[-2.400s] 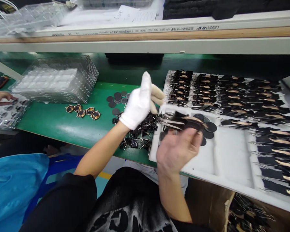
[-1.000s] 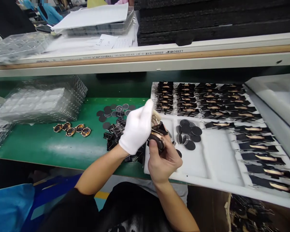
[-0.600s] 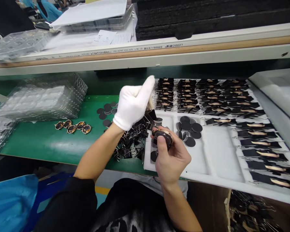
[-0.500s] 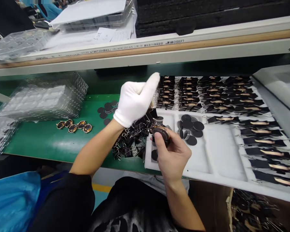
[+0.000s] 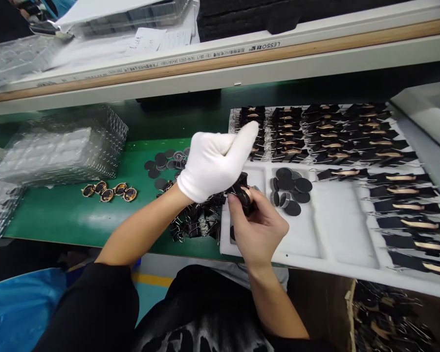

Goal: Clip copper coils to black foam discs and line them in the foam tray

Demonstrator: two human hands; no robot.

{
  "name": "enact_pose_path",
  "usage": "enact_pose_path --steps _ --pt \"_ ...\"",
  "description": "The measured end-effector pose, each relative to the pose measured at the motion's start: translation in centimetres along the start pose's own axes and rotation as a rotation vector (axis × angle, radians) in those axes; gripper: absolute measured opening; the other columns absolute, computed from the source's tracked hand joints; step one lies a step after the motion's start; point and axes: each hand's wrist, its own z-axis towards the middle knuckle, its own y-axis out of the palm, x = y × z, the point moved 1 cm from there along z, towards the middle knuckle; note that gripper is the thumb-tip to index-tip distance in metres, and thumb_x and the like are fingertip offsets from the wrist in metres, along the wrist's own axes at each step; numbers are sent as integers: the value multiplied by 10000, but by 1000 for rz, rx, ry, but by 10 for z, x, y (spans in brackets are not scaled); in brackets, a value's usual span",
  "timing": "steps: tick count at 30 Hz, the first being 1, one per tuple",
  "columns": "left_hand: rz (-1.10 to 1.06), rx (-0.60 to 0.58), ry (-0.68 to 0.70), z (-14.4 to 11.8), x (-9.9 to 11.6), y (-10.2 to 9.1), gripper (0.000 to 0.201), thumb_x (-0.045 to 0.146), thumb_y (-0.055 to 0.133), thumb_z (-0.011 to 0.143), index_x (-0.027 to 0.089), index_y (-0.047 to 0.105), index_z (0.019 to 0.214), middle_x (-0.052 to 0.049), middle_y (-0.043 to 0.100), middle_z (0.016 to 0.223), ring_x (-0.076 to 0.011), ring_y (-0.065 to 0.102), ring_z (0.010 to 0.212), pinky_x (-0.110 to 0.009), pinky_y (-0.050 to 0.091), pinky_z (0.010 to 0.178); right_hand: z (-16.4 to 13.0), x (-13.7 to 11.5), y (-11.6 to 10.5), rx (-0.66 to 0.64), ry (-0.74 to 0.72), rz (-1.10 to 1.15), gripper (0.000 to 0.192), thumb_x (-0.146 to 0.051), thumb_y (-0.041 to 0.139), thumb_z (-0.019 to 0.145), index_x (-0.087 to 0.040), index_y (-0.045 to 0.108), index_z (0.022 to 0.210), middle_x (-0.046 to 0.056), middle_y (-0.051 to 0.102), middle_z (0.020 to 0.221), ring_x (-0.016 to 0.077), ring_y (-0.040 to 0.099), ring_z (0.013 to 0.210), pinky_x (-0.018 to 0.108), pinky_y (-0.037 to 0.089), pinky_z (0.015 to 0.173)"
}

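My left hand (image 5: 218, 164), in a white glove, is closed on a black binder clip (image 5: 237, 188), most of which the glove hides. The clip meets a dark, round-edged piece (image 5: 246, 196) pinched between the thumb and fingers of my bare right hand (image 5: 258, 227). Whether the clip's jaws are around that piece I cannot tell. Below the glove lies a heap of loose binder clips (image 5: 196, 222). Black discs (image 5: 286, 183) are piled in the white tray (image 5: 317, 256), just right of my hands.
Rows of clipped pieces (image 5: 330, 134) fill the tray's back and right side. Round tortoiseshell-coloured pieces (image 5: 107, 194), more discs (image 5: 161, 160) and stacked clear blister trays (image 5: 66, 151) are on the green bench. A shelf edge (image 5: 238, 83) crosses above. A box of clips (image 5: 388, 318) stands below right.
My left hand has come down and right, bringing the binder clip against the piece in my right hand. The right hand stays nearly in place. The camera view has shifted slightly.
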Motion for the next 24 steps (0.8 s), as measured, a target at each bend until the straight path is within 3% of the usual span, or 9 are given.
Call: enact_pose_path --steps 3,6,8,11,14,18,21,24 --pt "34 -25 78 -3 -6 -7 650 512 473 1048 211 566 480 8 557 490 -108 537 490 -285 441 543 3 0 -3 -12 -96 -67 244 -192 788 885 -248 771 1121 26 770 987 192 733 845 352 653 762" --pt "57 -84 170 -9 -16 -16 639 578 389 1053 220 666 602 -24 680 633 -131 626 583 -289 504 624 10 0 -9 32 -309 -130 525 -103 814 837 -250 683 1323 68 744 1129 229 750 952 400 680 845" --pt "93 -130 158 -15 -22 -22 544 563 412 1046 216 732 776 -44 747 779 -148 674 671 -288 533 682 15 2 -13 84 -461 -163 748 -85 863 790 -237 576 1463 108 692 1253 260 745 1034 413 700 861" --pt "103 -253 -65 -27 -27 -27 392 513 484 1030 215 728 959 -22 732 777 -144 664 643 -263 526 622 21 7 -19 135 -640 -196 909 -122 921 752 -241 479 1538 128 637 1346 275 742 1063 403 726 833" --pt "-35 -338 -289 -40 -25 -27 331 486 519 1023 226 713 956 35 607 575 -117 557 463 -240 448 462 23 13 -25 154 -737 -277 813 -170 935 754 -326 533 1443 79 657 1321 258 750 1028 393 736 794" --pt "-172 -322 -332 -48 -21 -25 242 402 556 1007 241 730 1053 34 643 599 -131 608 472 -245 500 472 25 13 -37 96 -674 -371 784 -178 897 782 -327 524 1456 93 647 1319 289 727 1089 459 704 877" --pt "-201 -294 -316 -50 -21 -23 243 395 562 1001 243 734 1080 12 702 695 -151 675 533 -261 558 517 25 8 -46 -61 -481 -314 849 -203 852 827 -282 431 1561 134 593 1379 320 677 1185 510 654 951" --pt "-210 -288 -301 -51 -23 -22 248 398 569 998 240 741 1079 -12 743 802 -151 698 579 -257 580 536 22 5 -54 -244 -244 -207 863 -251 870 823 -289 422 1560 127 559 1421 292 674 1172 496 634 965"
